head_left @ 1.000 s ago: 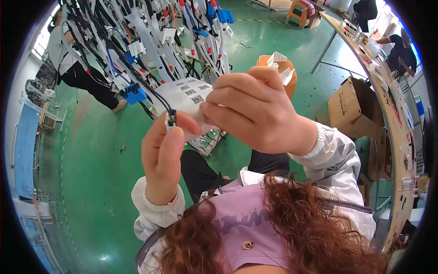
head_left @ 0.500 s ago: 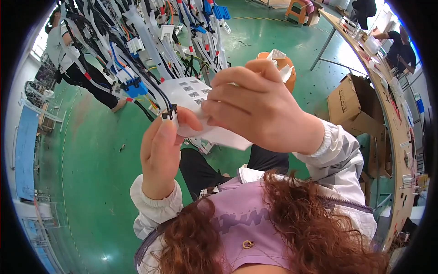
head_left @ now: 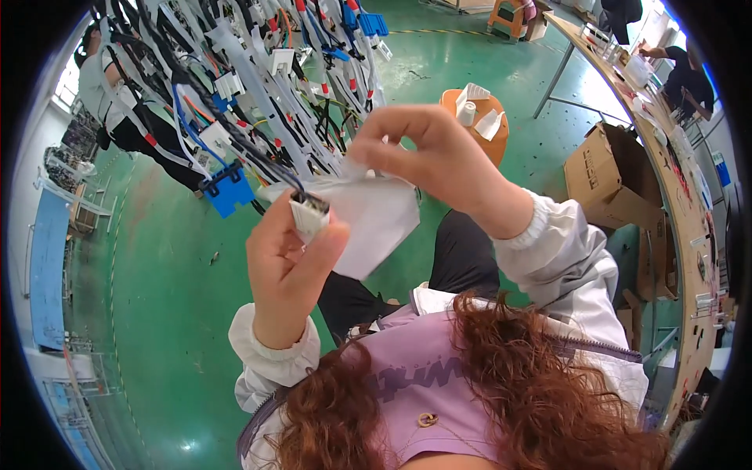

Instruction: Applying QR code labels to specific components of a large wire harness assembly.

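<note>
My left hand (head_left: 290, 270) is closed around a white plastic connector (head_left: 310, 214), its open end with dark contacts facing up. Dark wires (head_left: 280, 168) run from it up to the hanging harness. A white label sheet (head_left: 374, 223) hangs just behind the connector, apparently held in the same hand's fingers. Above the sheet's top edge, my right hand (head_left: 431, 153) makes a pinch with thumb and forefinger. Something pale and blurred is at those fingertips; I cannot make out what. Beside the wires hangs a blue connector (head_left: 229, 190).
A thick bundle of wire harnesses (head_left: 243, 78) hangs ahead on the left. An orange stool (head_left: 489, 141) carries white parts. Cardboard boxes (head_left: 607, 172) stand by a long wooden bench (head_left: 681, 184) at right. One person (head_left: 133, 117) stands at far left; another (head_left: 685, 82) is behind the bench.
The label sheet has tilted, and its printed squares no longer show. My right hand has lifted slightly away from it. The connector in my left hand has turned its open end up.
</note>
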A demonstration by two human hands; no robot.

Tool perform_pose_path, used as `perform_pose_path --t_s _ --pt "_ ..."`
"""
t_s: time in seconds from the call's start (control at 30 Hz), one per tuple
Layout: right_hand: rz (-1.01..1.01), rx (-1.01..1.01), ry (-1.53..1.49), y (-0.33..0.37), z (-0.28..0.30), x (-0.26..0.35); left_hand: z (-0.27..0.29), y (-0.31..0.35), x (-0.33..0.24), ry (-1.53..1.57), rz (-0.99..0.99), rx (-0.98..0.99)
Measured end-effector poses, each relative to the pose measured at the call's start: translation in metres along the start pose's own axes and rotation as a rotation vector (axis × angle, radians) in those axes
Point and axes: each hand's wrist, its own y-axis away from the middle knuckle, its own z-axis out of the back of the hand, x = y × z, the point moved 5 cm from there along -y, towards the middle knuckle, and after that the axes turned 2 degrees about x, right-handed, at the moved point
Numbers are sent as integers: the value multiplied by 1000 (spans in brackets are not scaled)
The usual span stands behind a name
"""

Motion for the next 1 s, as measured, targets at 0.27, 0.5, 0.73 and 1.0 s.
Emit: perform_pose_path --t_s 0.27,0.5,0.73,1.0 --pt "1109 -663 1067 51 -20 61 -12 -3 -8 -592 -312 -280" --pt "1127 -574 1094 51 -34 59 -17 -4 -9 -544 -336 -295" --pt "1093 -516 1073 52 -32 61 -16 -3 -7 -504 -355 -293" --pt "1131 -486 1013 50 -31 59 -14 -3 -3 -476 -326 -285"
